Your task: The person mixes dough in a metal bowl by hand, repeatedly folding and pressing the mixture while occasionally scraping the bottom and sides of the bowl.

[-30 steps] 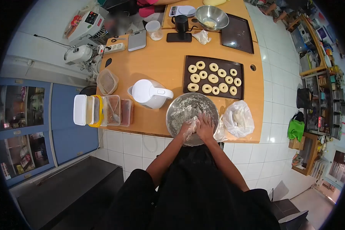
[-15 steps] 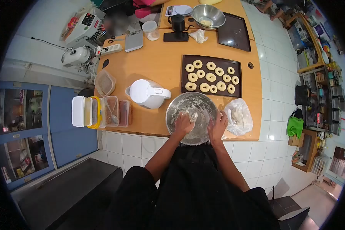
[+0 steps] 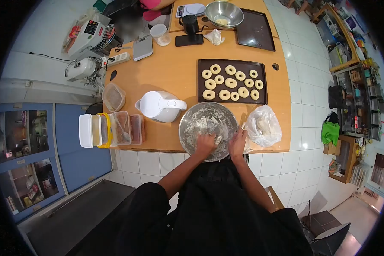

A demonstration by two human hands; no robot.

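Note:
A metal mixing bowl (image 3: 187,123) stands at the table's near edge, its inner wall smeared with sticky, pale dough (image 3: 218,139). Down inside it is my left hand (image 3: 206,144), fingers curled into the dough. My right hand (image 3: 237,145) grips the bowl's right rim. Just behind the bowl lies a dark tray (image 3: 261,68) with several dough rings (image 3: 230,82) on it. A clear plastic bag (image 3: 263,126) with something pale inside sits right of my right hand.
A white kettle (image 3: 160,106) stands left of the bowl, with plastic containers (image 3: 123,128) farther left. A grey scale (image 3: 142,47), phone (image 3: 189,40), black pot (image 3: 190,24), second metal bowl (image 3: 224,15) and dark tray (image 3: 255,30) are farther back. Part of another person (image 3: 155,4) shows beyond.
My left hand has moved slightly lower within the bowl, fingers pressed into the dough. My right hand has slid a little down the rim. The whole view has shifted slightly.

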